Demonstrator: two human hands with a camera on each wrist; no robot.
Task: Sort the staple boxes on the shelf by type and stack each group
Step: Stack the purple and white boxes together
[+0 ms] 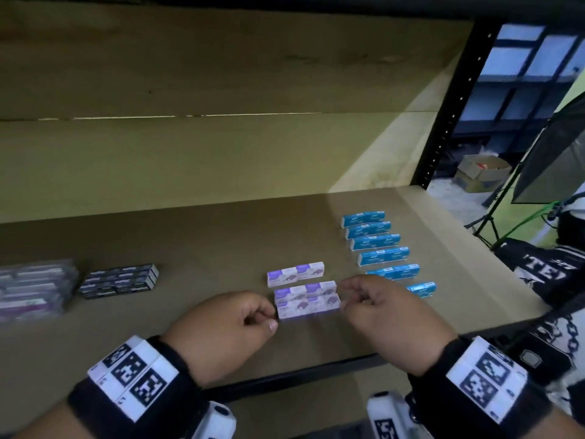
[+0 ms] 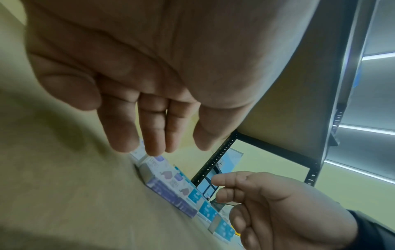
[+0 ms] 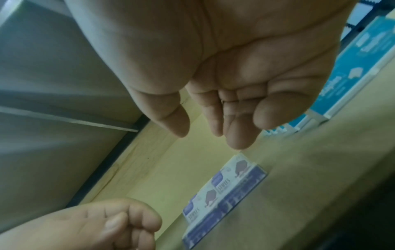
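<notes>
Two purple-and-white staple boxes form a low stack (image 1: 306,301) (image 2: 169,182) (image 3: 224,189) near the front of the shelf (image 1: 205,242). A third purple box (image 1: 296,274) lies just behind it. My left hand (image 1: 269,315) (image 2: 175,148) hovers at the stack's left end, fingers loosely curled and holding nothing. At the right end my right hand (image 1: 346,297) (image 3: 209,135) is also relaxed and empty, close to the box corner. Several blue boxes (image 1: 376,242) (image 3: 350,71) lie singly in a row to the right.
Black boxes (image 1: 119,280) sit stacked at the left, with clear purple-tinted packs (image 1: 31,289) at the far left. The shelf's front edge (image 1: 285,375) runs under my wrists. A black upright post (image 1: 449,122) marks the right end, where another person's patterned sleeve (image 1: 554,280) shows.
</notes>
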